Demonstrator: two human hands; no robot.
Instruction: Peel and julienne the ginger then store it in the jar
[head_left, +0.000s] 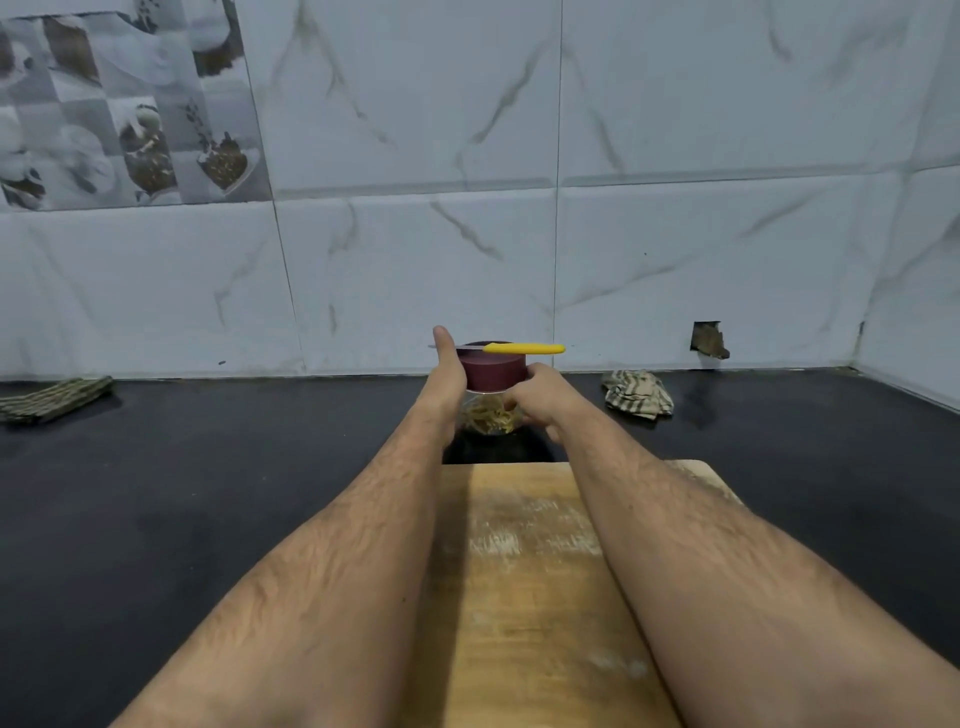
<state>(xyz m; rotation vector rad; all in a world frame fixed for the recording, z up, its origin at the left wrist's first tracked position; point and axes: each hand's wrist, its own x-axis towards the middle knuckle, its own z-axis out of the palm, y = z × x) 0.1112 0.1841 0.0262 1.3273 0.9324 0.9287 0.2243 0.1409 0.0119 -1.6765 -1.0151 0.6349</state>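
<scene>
Both hands clamped on clear round jar (488, 415): left (448, 375) beside maroon lid (493, 371), right (540, 397) gripping glass; yellow-handled knife (522, 348) lying flat atop.

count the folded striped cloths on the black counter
2. One striped cloth lies at the far left by the wall; the other striped cloth sits crumpled right of the maroon-lidded glass jar. The arms may hide more.
</scene>
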